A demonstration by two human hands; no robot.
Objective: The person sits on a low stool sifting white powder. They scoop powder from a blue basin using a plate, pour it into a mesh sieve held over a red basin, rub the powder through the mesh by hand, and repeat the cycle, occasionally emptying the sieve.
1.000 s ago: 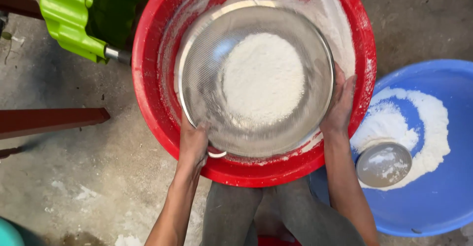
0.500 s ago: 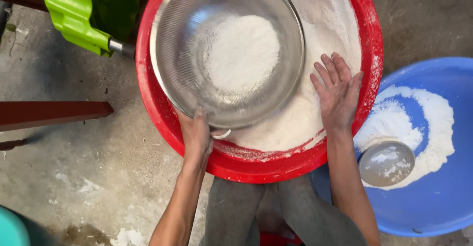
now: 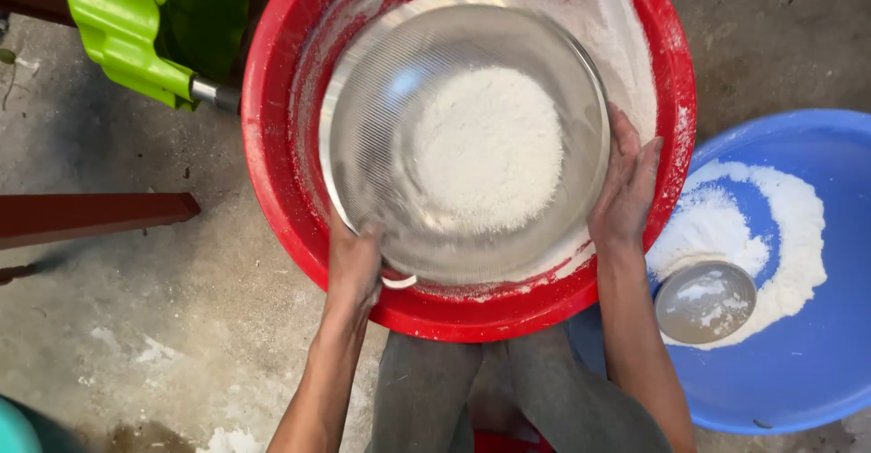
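A round metal sieve heaped with white flour is held over a red basin by two bare hands.

The sieve is gripped at its near rim by the left hand, whose fingers are curled closed around the edge, while the right hand is pressed flat against the sieve's right side with fingers extended and close together. The sieve is kept inside the red basin's mouth, above a layer of sifted flour spread across the basin's floor and walls. Just to the right, a blue basin is seen on the concrete floor, with more flour and a small metal bowl lying in it. A green plastic object is seen beside the red basin's upper left rim.
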